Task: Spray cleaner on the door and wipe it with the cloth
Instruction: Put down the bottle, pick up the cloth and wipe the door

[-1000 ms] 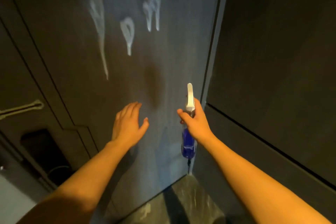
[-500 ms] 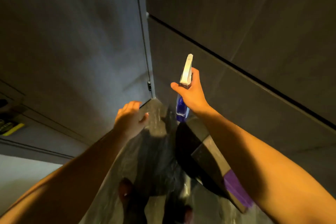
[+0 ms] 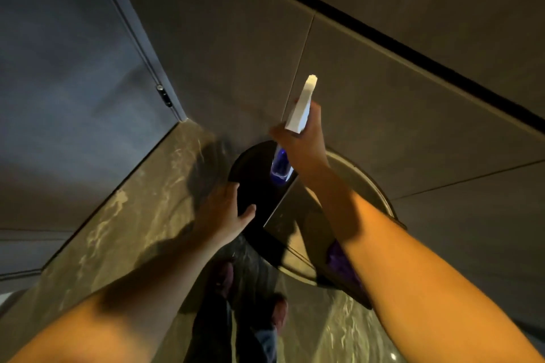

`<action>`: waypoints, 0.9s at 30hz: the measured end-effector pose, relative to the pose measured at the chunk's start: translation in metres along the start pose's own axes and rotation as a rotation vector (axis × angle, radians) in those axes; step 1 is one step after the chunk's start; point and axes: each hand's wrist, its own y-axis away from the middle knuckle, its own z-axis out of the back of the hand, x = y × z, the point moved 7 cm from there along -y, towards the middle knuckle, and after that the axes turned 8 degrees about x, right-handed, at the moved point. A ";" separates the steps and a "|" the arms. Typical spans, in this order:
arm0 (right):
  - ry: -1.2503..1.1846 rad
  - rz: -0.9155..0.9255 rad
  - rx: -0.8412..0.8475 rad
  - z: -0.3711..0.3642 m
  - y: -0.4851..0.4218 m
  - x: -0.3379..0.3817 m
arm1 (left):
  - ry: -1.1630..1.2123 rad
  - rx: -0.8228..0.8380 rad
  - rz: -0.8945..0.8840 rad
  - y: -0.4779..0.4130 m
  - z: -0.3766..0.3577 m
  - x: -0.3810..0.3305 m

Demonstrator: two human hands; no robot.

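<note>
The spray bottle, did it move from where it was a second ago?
Yes. The spray bottle, in the right hand, went right, away from the door, over a round bin.

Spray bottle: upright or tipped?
Roughly upright: the spray bottle's white head sits above the blue body, leaning slightly, gripped in the right hand.

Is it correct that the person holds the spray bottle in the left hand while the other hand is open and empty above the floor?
Not quite. The head view shows the spray bottle in the right hand, not the left. The left hand is the one that is open and empty above the floor.
</note>
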 end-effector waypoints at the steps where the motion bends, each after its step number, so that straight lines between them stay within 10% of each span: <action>1: -0.001 -0.012 -0.013 0.001 -0.005 -0.015 | 0.000 0.002 -0.018 -0.011 -0.012 -0.003; 27: -0.104 -0.082 0.001 0.004 -0.012 -0.149 | -0.178 -0.023 -0.204 -0.076 -0.116 -0.006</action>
